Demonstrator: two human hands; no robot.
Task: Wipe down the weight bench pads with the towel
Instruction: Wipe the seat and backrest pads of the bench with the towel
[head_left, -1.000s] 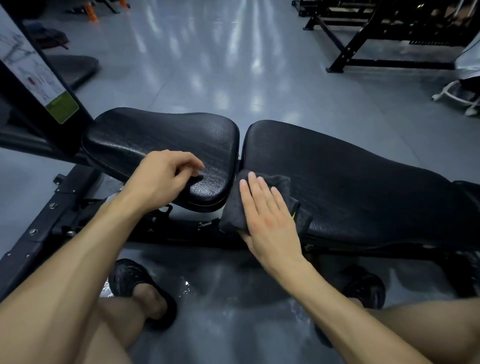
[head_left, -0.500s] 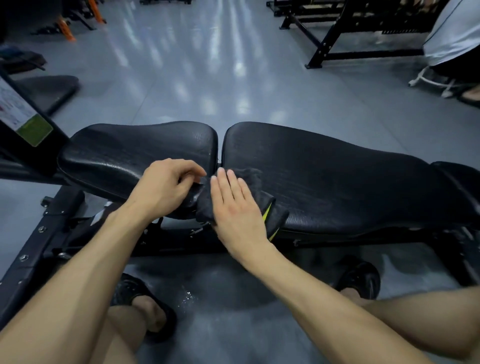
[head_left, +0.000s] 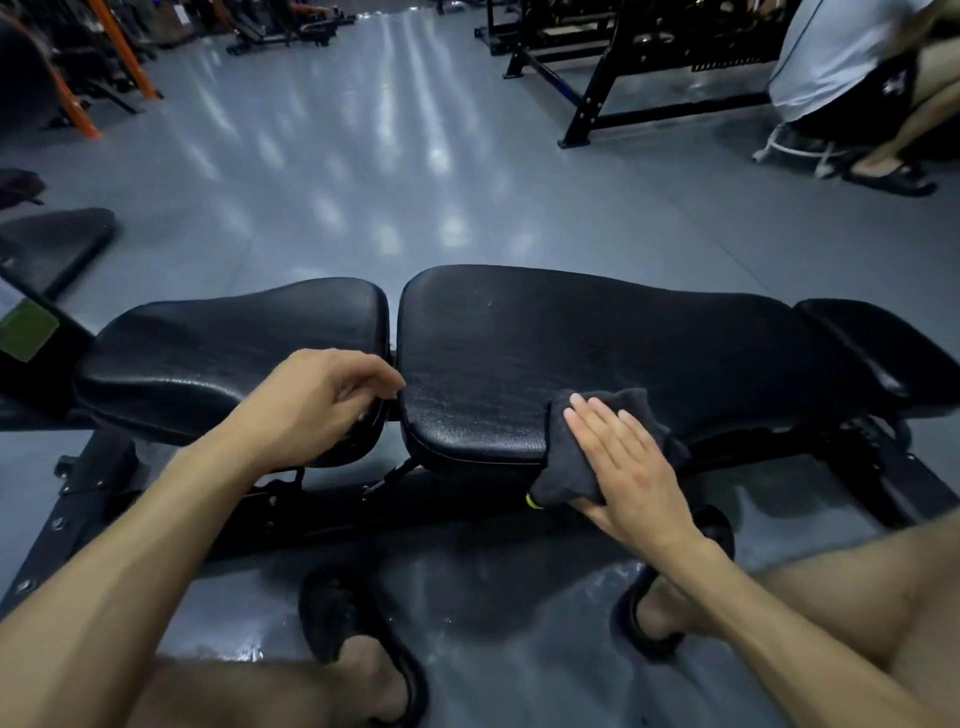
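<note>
A black weight bench lies across the view with a short seat pad (head_left: 218, 353) on the left and a long back pad (head_left: 597, 338) on the right. A dark grey towel (head_left: 566, 457) is draped over the near edge of the long pad. My right hand (head_left: 628, 467) presses flat on the towel with straight fingers, the thumb tucked under the cloth at the pad's side. My left hand (head_left: 317, 400) rests on the near right corner of the seat pad, its fingers curled over the edge by the gap between the pads.
The bench's black steel frame (head_left: 93, 483) runs along the floor below the pads. A smaller pad (head_left: 883, 348) continues at the far right. My sandalled feet (head_left: 363, 639) stand on wet grey floor. A person (head_left: 852, 83) crouches by black racks (head_left: 613, 88) at back right.
My right hand has slid the towel rightward along the near edge of the long pad, away from the gap. The left hand stays at the seat pad's corner.
</note>
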